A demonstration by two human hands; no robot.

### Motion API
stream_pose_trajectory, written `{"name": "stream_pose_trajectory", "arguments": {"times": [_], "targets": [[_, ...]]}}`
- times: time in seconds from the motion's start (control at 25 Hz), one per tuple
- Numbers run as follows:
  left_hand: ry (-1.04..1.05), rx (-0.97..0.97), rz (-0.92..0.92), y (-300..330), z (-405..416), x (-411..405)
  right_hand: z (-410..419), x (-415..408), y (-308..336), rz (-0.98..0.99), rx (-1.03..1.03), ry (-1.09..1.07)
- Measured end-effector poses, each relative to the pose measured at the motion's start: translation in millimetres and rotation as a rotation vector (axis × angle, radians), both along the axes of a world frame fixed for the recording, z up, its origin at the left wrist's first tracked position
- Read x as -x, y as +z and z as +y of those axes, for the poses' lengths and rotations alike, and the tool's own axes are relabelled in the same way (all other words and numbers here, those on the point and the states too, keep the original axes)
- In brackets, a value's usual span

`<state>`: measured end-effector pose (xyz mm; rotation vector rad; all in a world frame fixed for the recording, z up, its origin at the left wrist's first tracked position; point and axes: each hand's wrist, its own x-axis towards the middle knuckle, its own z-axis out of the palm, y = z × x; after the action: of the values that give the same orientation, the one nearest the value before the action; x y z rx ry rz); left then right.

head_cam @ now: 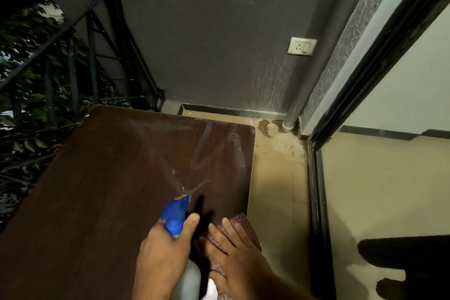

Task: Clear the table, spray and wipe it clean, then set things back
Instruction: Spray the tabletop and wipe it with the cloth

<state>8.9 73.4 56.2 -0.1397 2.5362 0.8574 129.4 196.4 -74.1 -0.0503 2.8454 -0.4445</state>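
Observation:
A dark brown table [102,178] fills the lower left, its top bare with pale wet streaks near the far right corner. My left hand [163,248] grips a spray bottle [176,214] with a blue trigger head and a whitish body, nozzle aimed at the tabletop; a fine jet of liquid leaves the nozzle. My right hand [233,260] lies flat, fingers spread, on a brown checked cloth [246,226] at the table's near right edge.
A black metal railing [80,39] with foliage behind runs along the left. A grey wall with a white socket [302,46] stands ahead. Beige floor tiles, a floor drain [272,128] and a pipe lie right of the table, beside a dark door frame [316,190].

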Motion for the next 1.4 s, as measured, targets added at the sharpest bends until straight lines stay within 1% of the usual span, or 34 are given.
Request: {"name": "stream_pose_trajectory", "arguments": {"times": [0.04, 0.12, 0.24, 0.28, 0.44, 0.52, 0.6, 0.64, 0.76, 0.88, 0.96, 1.12, 1.2, 1.32, 1.4], "targets": [[-0.005, -0.011, 0.015, 1, -2, -3, 2, 4, 2, -0.005, 0.01, -0.008], [-0.023, -0.025, 0.055, 1, -5, -6, 15, 22, 1, 0.03, 0.03, -0.092], [-0.084, -0.011, 0.091, -3, -3, -2, 55, 70, -4, 0.082, -0.066, -0.224], [-0.09, -0.001, 0.098, -3, -1, 0, 75, 90, -7, 0.067, -0.077, -0.26], [-0.042, 0.001, 0.119, -7, 13, 26, 140, 161, -9, -0.053, -0.009, -0.377], [-0.021, -0.004, 0.109, -10, 25, 44, 142, 163, -7, -0.005, -0.026, -0.363], [0.003, -0.018, 0.102, -13, 40, 60, 123, 138, -7, 0.148, -0.045, -0.264], [0.001, -0.022, 0.1, -15, 49, 69, 111, 118, -9, 0.18, -0.026, -0.202], [-0.04, 0.004, 0.087, -23, 75, 99, 86, 67, -17, 0.07, 0.021, -0.03], [-0.049, -0.014, 0.072, -29, 93, 123, 95, 67, -22, 0.085, 0.012, 0.051], [-0.049, -0.03, 0.068, -32, 101, 133, 113, 91, -17, 0.103, 0.02, 0.007], [-0.039, -0.035, 0.072, -31, 106, 139, 157, 170, -8, 0.092, -0.04, -0.21], [-0.021, -0.033, 0.082, -31, 103, 142, 166, 199, -5, 0.07, -0.05, -0.237], [0.003, -0.027, 0.092, -34, 95, 142, 155, 201, -3, 0.064, -0.06, -0.243], [0.022, -0.034, 0.098, -34, 91, 141, 133, 173, -4, 0.084, -0.035, -0.163]]}}
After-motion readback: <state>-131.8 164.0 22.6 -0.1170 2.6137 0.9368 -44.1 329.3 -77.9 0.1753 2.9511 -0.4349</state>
